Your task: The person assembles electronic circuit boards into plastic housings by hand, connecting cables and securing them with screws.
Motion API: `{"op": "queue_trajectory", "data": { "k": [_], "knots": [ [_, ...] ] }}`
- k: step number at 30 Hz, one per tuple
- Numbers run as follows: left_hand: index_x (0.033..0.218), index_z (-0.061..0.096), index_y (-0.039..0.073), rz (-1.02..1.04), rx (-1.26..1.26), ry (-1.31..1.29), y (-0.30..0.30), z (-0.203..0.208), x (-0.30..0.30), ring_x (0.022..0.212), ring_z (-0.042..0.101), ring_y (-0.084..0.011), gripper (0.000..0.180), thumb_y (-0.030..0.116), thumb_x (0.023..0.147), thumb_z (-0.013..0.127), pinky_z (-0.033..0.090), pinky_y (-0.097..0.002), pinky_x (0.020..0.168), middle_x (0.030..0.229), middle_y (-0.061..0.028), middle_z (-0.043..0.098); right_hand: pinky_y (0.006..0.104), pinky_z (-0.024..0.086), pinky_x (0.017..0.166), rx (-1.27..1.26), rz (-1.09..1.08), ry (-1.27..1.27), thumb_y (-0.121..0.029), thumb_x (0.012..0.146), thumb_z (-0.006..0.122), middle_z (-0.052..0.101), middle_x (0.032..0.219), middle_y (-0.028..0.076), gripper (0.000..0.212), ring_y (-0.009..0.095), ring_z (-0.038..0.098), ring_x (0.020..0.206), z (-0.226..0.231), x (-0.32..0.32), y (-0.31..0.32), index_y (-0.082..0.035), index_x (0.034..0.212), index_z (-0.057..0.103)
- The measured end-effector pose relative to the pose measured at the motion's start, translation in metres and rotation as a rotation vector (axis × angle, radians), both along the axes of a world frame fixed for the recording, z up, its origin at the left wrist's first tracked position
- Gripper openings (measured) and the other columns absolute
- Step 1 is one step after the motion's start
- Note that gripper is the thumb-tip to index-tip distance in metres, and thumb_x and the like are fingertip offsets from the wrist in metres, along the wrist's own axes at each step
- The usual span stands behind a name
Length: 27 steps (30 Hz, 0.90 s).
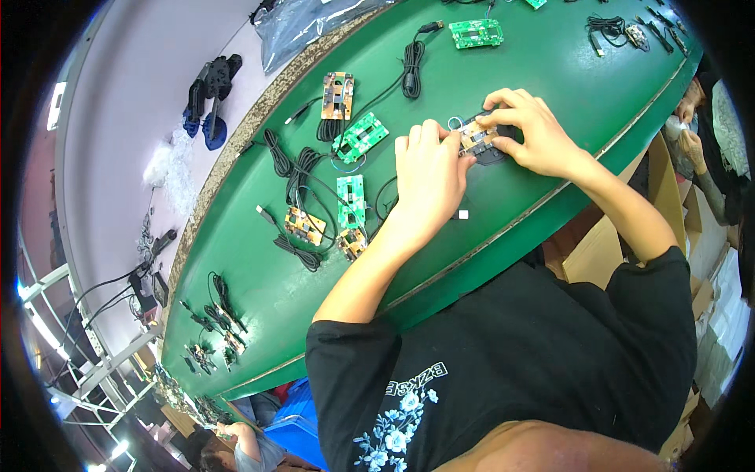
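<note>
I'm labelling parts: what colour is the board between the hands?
The board is tan with dark parts, best seen in the head view.

Bright, fairly even light covers the green tabletop (543, 71) before me, shadows soft; a lamp (119, 449) glares at the frame's lower left. Straight edges bow, corners fall black, detail softens toward the rim.

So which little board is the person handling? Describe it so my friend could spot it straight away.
On the long green table, look between the left hand and the right hand. There sits a small tan circuit board with a dark part beneath it. Unlike the other tan boards lying farther left, this one is in the hands.
</note>
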<state>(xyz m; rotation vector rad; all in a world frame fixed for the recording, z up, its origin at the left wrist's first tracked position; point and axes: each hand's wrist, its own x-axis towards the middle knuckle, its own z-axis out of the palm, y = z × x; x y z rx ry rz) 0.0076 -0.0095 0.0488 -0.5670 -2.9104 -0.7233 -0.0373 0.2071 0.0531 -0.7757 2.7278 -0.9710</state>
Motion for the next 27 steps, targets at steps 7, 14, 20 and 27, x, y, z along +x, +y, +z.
{"op": "queue_trajectory", "data": {
  "k": [7, 14, 20, 27],
  "knots": [
    [0.105, 0.076, 0.006, -0.017, -0.013, -0.004, 0.001, -0.002, 0.0, 0.096, 0.058, -0.0254, 0.036, 0.027, 0.077, 0.084, 0.04, -0.0406, 0.083, 0.095, -0.0062, 0.061, 0.0416, 0.045, 0.092, 0.046, -0.062, -0.188, -0.022, 0.074, 0.079, 0.063, 0.101, 0.007, 0.023, 0.027, 0.06, 0.102, -0.002, -0.026, -0.013, -0.006, 0.086, 0.07],
    [0.107, 0.076, 0.007, -0.021, -0.051, -0.008, -0.001, 0.003, 0.0, 0.096, 0.058, -0.0258, 0.037, 0.028, 0.078, 0.083, 0.04, -0.0403, 0.084, 0.096, -0.0065, 0.062, 0.0401, 0.047, 0.081, -0.042, -0.063, -0.106, -0.026, 0.073, 0.081, 0.062, 0.095, 0.008, 0.026, 0.028, 0.059, 0.093, -0.009, -0.026, -0.01, -0.005, 0.082, 0.068],
    [0.108, 0.075, 0.006, -0.026, -0.045, 0.025, 0.002, 0.0, 0.0, 0.097, 0.058, -0.0261, 0.038, 0.027, 0.079, 0.083, 0.04, -0.0407, 0.086, 0.095, -0.0068, 0.063, 0.0399, 0.046, 0.082, -0.031, -0.035, -0.217, -0.024, 0.073, 0.078, 0.062, 0.097, 0.008, 0.025, 0.027, 0.059, 0.094, -0.003, -0.03, -0.005, -0.004, 0.085, 0.068],
    [0.112, 0.074, 0.004, -0.039, 0.101, 0.049, -0.008, -0.008, 0.003, 0.098, 0.059, -0.0272, 0.04, 0.025, 0.079, 0.083, 0.042, -0.0407, 0.086, 0.098, -0.0084, 0.064, 0.0426, 0.04, 0.106, 0.004, 0.124, -0.037, -0.014, 0.086, 0.073, 0.058, 0.126, 0.009, 0.036, 0.029, 0.053, 0.122, 0.0, 0.0, 0.017, -0.01, 0.122, 0.072]
  ]
}}
